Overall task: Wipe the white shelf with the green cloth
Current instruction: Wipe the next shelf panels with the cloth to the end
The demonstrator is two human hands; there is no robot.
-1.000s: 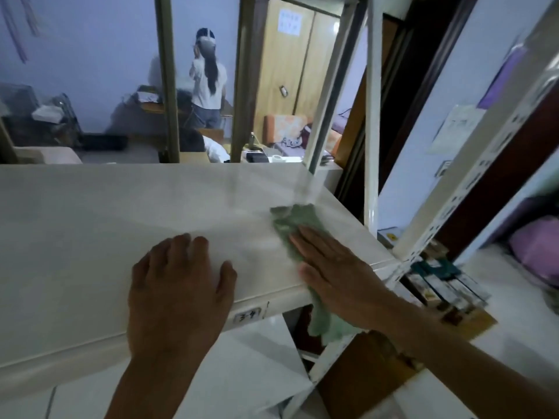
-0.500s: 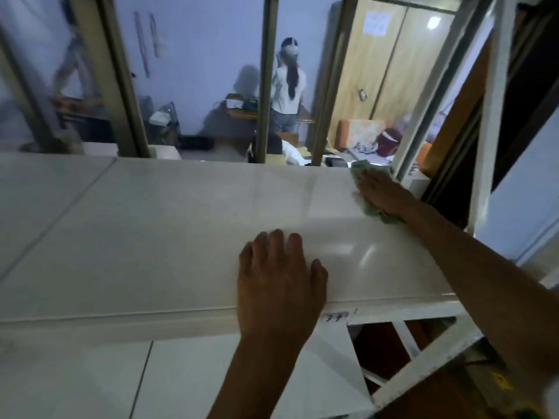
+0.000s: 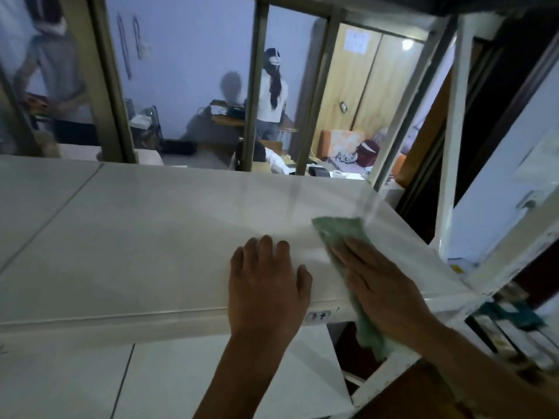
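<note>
Our right hand (image 3: pixel 382 285) lies flat with its fingers straight and together, pressing the green cloth (image 3: pixel 340 234) down onto the white shelf (image 3: pixel 136 246) near the shelf's right end. Part of the cloth sticks out beyond our fingertips on the shelf top, and the rest trails under our palm and hangs over the shelf's front edge. Our left hand (image 3: pixel 266 285) rests palm down on the shelf just beside the cloth, fingers spread and relaxed, holding nothing, with the heel of the hand at the front edge. On that front edge, between our two wrists, we see a small label (image 3: pixel 317 316); its writing is too blurred to read. At the shelf's right end a white perforated upright (image 3: pixel 520 237) rises at a slant. Beyond the shelf's back edge stand metal bars (image 3: pixel 254 95), and through them we see a person in a white top (image 3: pixel 270 95) standing by a desk, with wooden wardrobe doors (image 3: pixel 372 86) further right.
</note>
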